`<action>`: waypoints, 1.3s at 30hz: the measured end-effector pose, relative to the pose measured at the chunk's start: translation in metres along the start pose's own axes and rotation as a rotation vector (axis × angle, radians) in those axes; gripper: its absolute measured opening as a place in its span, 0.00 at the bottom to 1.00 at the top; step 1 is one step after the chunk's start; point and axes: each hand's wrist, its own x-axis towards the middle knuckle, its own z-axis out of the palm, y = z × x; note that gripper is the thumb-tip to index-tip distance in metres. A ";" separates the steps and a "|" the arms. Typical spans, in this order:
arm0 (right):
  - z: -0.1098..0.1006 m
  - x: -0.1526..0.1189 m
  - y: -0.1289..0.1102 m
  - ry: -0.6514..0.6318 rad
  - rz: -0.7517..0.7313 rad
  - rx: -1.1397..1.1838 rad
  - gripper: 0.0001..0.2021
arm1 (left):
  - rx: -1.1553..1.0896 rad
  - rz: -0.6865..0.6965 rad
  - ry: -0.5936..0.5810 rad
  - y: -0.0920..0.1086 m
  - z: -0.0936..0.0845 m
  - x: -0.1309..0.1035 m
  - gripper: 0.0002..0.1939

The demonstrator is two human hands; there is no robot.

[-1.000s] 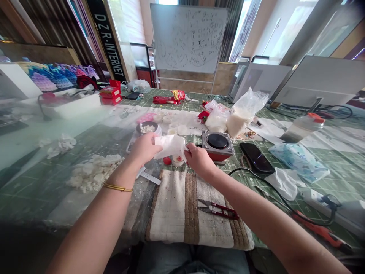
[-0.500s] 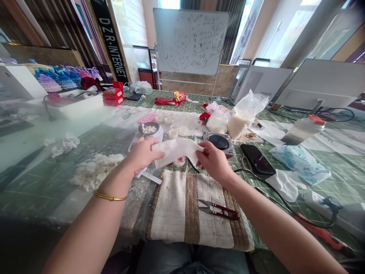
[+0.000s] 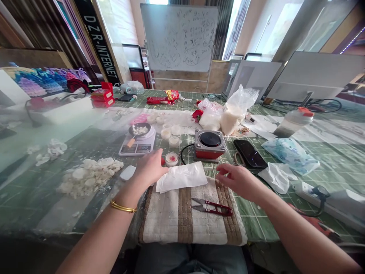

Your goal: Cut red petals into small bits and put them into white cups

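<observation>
A folded white tissue [image 3: 182,177] lies across the far edge of a striped towel [image 3: 164,219]. Just past the tissue's left end, my left hand [image 3: 149,167] reaches out with thumb and fingers apart, beside a small glass candle cup [image 3: 171,159] with red bits in its pale filling. Part of a red object shows between that hand and the cup. To the right of the tissue hovers my right hand [image 3: 238,179], its fingers loosely bent and holding nothing. Red-handled thread snips [image 3: 212,207] rest on the towel.
A pan of white pieces stands on a kitchen scale [image 3: 137,144]. White wax-like chunks [image 3: 91,175] are heaped at left. Behind the tissue is a small hot plate [image 3: 210,144] with a cable. A phone [image 3: 251,153], crumpled tissue [image 3: 276,177] and power strip [image 3: 308,198] lie right.
The tissue held up between both hands has been laid down on the towel. Both hands have let go; my right hand has moved right, my left toward the candle cup. The view has shifted slightly.
</observation>
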 end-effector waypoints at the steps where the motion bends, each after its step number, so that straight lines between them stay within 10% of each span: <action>1: -0.008 -0.002 0.005 0.017 0.025 -0.037 0.11 | 0.022 0.002 0.014 0.005 0.003 0.004 0.31; 7: -0.032 -0.011 0.031 0.006 0.167 -0.272 0.09 | 0.060 -0.026 -0.016 0.018 0.022 0.029 0.23; 20: -0.006 -0.018 0.061 -0.211 0.101 -0.526 0.14 | -0.083 -0.064 0.203 0.025 0.020 0.023 0.19; 26: -0.058 -0.044 0.057 -0.275 0.001 -0.106 0.05 | -0.585 0.347 0.134 0.042 -0.004 -0.003 0.19; 32: -0.067 -0.023 0.013 0.321 -0.116 0.779 0.08 | -0.824 0.595 0.108 0.050 0.015 0.002 0.23; 39: -0.009 0.012 -0.022 0.645 -0.242 1.008 0.04 | -0.859 0.776 0.199 0.042 0.039 0.004 0.28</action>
